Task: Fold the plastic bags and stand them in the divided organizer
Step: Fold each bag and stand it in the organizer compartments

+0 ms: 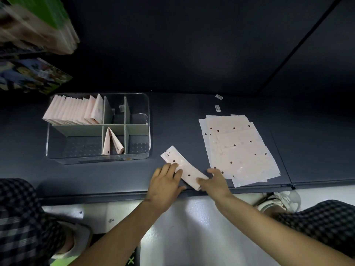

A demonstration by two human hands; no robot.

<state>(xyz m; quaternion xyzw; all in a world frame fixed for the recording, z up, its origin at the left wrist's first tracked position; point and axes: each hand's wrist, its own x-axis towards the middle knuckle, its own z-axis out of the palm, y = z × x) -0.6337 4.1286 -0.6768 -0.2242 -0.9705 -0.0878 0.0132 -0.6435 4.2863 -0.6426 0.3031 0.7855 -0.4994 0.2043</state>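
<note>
A pale pink plastic bag (183, 166), folded into a long strip, lies slanted on the dark shelf near its front edge. My left hand (165, 186) presses flat on the strip's middle with straight fingers. My right hand (214, 182) pinches the strip's near end, which curls up. A stack of flat pink bags (240, 148) lies to the right. The clear divided organizer (148, 110) stands at the left; a row of folded bags (75, 111) fills its back left compartment, and two folded bags (112, 144) stand in the front middle one.
The dark shelf (192, 108) has a front edge just below my hands. Two small white labels (218, 102) lie behind the stack. Packaged goods (34, 25) hang at the upper left. My checked trouser legs and shoes show on the white floor.
</note>
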